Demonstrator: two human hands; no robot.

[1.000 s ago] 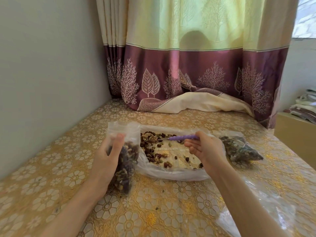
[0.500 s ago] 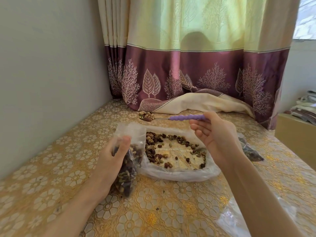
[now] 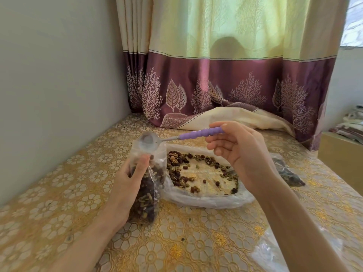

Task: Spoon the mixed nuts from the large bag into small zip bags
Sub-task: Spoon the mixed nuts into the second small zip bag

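Nuts are going into the small zip bag (image 3: 146, 190), which stands upright on the desk (image 3: 59, 203) at centre left of the frame, held by the left hand (image 3: 127, 185) with thumb and fingers curled round its upper part. The right hand (image 3: 238, 154) pinches the purple handle of the spoon (image 3: 200, 132) between thumb and fingertips, its other fingers loosely spread. The spoon's long axis runs nearly level from that hand leftward, and its bowl (image 3: 148, 142) sits tipped right at the bag's open mouth, apparently empty, though the clear plastic blurs it. The large bag (image 3: 206, 199) lies flat and open just right of the small one, below the right hand, with a thin scatter of mixed nuts (image 3: 180, 167) left inside. I judge the coming move to be a short swing of the spoon right and down. A filled bag (image 3: 288, 173) at right is partly hidden by the right wrist; more clear plastic (image 3: 269, 250) is cut off at lower right.
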